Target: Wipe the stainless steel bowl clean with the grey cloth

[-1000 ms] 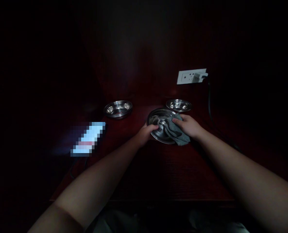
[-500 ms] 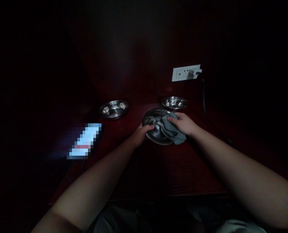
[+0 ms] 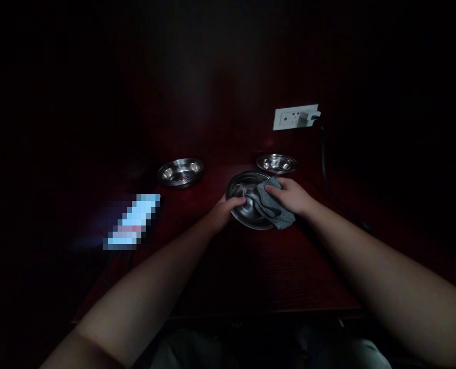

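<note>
A shiny metal bowl (image 3: 246,218) is held tilted above the dark red table, its inside facing me. My left hand (image 3: 223,211) grips its left rim, thumb inside and fingers hidden beneath. A grey-green textured cloth (image 3: 276,207) is pinched in my right hand (image 3: 289,193). The cloth lies over the bowl's right rim, with a fold reaching into the bowl. Whether my right fingers also grip the rim under the cloth is hidden.
Nested metal bowls (image 3: 180,172) stand at the back left, and another metal bowl (image 3: 276,163) at the back right. A lit phone (image 3: 135,220) with a cable lies left. On the back wall, a white socket (image 3: 289,118) holds a plug, its black cord (image 3: 323,154) hanging down.
Almost nothing differs. Both hands keep their hold on the bowl and cloth, and the view has shifted very slightly.
</note>
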